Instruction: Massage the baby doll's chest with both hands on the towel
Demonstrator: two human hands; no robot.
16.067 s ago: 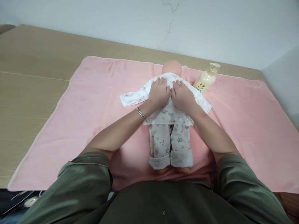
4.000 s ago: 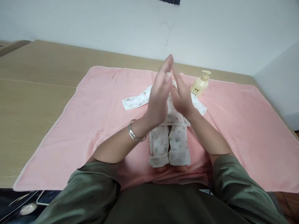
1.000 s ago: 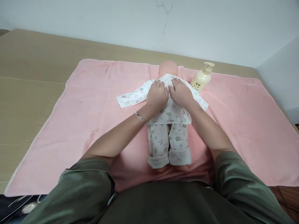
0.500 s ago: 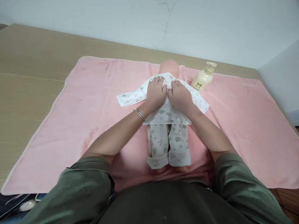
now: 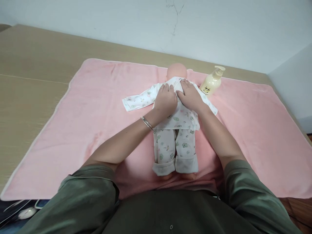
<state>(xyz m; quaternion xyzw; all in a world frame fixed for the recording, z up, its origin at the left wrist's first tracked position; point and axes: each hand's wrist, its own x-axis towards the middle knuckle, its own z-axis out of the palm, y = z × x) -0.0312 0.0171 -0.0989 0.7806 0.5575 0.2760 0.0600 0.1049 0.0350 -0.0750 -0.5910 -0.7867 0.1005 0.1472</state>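
A baby doll [image 5: 176, 70] lies stretched out with its bald head away from me; no face shows. It wears a white printed shirt [image 5: 177, 123] with the sleeves spread sideways, and matching trousers [image 5: 166, 150] with turned-up cuffs. My left hand [image 5: 166, 100] rests on the shirt's upper left part, fingers slightly bent and holding nothing. Beside it, my right hand [image 5: 191, 95] lies flat on the upper right part, thumb apart from the fingers. The doll's feet poke out below the cuffs.
Under the doll a pink blanket [image 5: 97, 107] covers much of the wooden table [image 5: 31, 61]. A cream pump bottle [image 5: 211, 84] stands just right of the doll's shoulder. Behind the table rises a pale wall [image 5: 122, 22]. Cables and a white object [image 5: 27, 213] are low at the left.
Four seconds ago my palms were together above the doll; now both hands are on its shirt. Over the last half second my left hand slid slightly toward me, my right slightly up and outward.
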